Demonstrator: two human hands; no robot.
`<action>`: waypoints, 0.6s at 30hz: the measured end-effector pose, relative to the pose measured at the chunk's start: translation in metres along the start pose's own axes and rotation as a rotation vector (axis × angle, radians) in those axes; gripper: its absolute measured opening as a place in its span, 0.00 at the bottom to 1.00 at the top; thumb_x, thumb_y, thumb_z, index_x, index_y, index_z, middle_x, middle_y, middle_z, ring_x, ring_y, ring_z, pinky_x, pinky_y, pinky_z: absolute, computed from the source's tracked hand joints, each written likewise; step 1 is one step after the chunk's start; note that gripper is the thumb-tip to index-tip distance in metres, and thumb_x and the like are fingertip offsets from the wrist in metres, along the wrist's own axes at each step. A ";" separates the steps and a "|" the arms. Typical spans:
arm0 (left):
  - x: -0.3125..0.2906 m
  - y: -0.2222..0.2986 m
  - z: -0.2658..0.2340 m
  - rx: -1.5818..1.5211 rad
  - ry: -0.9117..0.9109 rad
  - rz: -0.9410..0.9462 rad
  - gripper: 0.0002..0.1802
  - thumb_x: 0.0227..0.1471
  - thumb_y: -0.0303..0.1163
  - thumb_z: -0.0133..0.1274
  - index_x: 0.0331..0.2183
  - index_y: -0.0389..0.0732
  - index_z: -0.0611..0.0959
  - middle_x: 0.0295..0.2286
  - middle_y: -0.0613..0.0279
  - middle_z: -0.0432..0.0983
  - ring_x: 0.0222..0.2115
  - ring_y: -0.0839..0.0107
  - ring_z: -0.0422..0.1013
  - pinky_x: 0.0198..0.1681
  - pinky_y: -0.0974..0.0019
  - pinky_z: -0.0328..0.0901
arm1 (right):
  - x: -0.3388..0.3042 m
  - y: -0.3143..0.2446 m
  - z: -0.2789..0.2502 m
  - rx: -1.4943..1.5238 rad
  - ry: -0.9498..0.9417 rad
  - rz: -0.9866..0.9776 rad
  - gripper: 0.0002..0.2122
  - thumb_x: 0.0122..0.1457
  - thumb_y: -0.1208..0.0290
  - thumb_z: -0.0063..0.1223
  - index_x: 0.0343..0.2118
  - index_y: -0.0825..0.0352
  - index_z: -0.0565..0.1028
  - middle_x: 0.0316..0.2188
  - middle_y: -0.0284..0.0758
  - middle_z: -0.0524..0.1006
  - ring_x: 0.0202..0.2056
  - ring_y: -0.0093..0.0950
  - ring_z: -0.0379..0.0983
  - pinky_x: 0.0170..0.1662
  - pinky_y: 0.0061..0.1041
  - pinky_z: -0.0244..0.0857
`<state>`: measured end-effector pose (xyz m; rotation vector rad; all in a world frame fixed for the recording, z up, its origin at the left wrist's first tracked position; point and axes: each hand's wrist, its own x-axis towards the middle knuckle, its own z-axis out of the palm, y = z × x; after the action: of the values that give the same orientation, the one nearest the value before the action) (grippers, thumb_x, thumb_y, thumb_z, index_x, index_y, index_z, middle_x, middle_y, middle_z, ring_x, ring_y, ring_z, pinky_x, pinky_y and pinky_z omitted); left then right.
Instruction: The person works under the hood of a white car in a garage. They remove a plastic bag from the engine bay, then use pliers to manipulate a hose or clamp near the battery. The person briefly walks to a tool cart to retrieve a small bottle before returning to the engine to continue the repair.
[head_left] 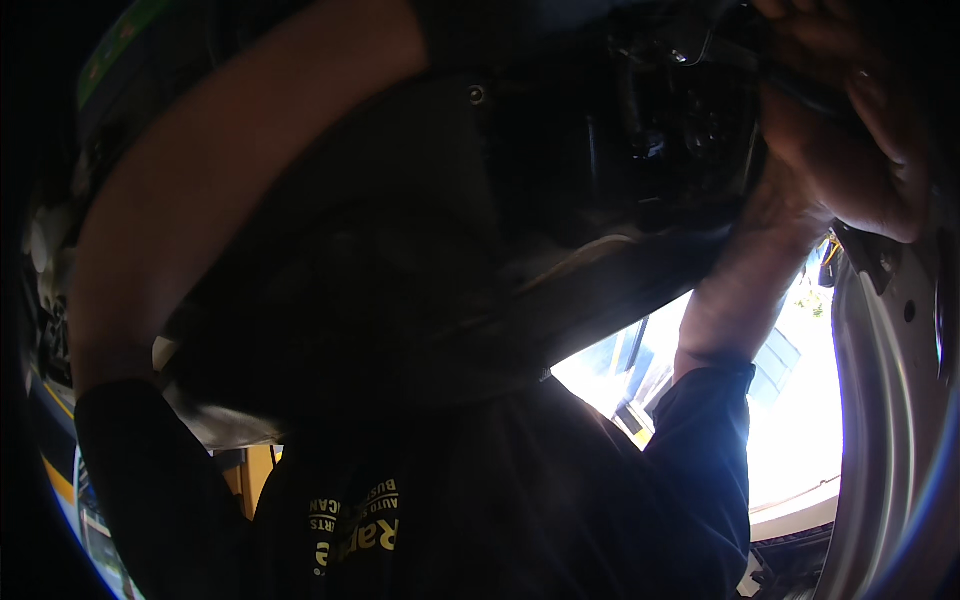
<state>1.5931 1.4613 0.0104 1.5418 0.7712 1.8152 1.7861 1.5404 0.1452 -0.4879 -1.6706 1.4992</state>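
A: Right hand [850,130] — where is it?

B: Upper right of the view, raised overhead against the dark underside of a vehicle [560,240]. Fingers curled closed around a dark slim tool handle [805,92] that runs across the palm. A ring shows on one finger.

A: And where the tool ends?

B: It points left toward a cluster of black mechanical parts [680,120] just beside the hand; the tip is lost in shadow.

A: Left hand?

B: Only the bare left forearm [210,170] shows, rising from a dark sleeve at lower left to the top edge. The hand itself is out of view — can't say whether it grips anything.

A: Surroundings?

B: Dark shirt with yellow print at the bottom. A grey metal panel [890,400] curves down the right edge. Bright daylight between the right arm and that panel.
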 end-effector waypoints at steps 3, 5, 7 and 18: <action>-0.009 -0.004 -0.007 0.123 -0.132 -0.042 0.08 0.57 0.22 0.49 0.27 0.36 0.80 0.20 0.59 0.73 0.21 0.70 0.69 0.28 0.64 0.64 | -0.001 -0.001 -0.001 0.003 -0.003 -0.001 0.22 0.53 0.81 0.42 0.53 0.71 0.75 0.59 0.58 0.69 0.63 0.52 0.64 0.65 0.72 0.46; -0.011 -0.004 -0.007 0.224 -0.485 -0.393 0.08 0.57 0.22 0.49 0.27 0.37 0.80 0.20 0.60 0.72 0.21 0.70 0.68 0.27 0.63 0.64 | -0.002 -0.001 -0.001 0.007 0.000 0.000 0.22 0.53 0.81 0.42 0.53 0.70 0.75 0.59 0.58 0.69 0.63 0.52 0.64 0.65 0.73 0.45; -0.029 -0.035 -0.002 0.848 -0.871 0.058 0.08 0.56 0.21 0.49 0.27 0.40 0.80 0.21 0.59 0.73 0.22 0.70 0.70 0.27 0.64 0.64 | -0.001 -0.003 0.001 0.004 0.001 0.001 0.22 0.53 0.81 0.42 0.53 0.70 0.75 0.59 0.58 0.68 0.63 0.52 0.64 0.65 0.73 0.45; -0.016 -0.020 -0.007 0.372 -0.655 -0.235 0.07 0.55 0.20 0.50 0.29 0.38 0.82 0.21 0.55 0.75 0.20 0.68 0.71 0.24 0.63 0.63 | 0.012 0.002 0.001 0.001 0.027 0.018 0.22 0.53 0.81 0.42 0.52 0.68 0.76 0.60 0.58 0.68 0.63 0.52 0.62 0.65 0.76 0.42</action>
<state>1.5902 1.4620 -0.0160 2.0225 0.9339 0.9304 1.7774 1.5491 0.1472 -0.5220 -1.6481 1.4999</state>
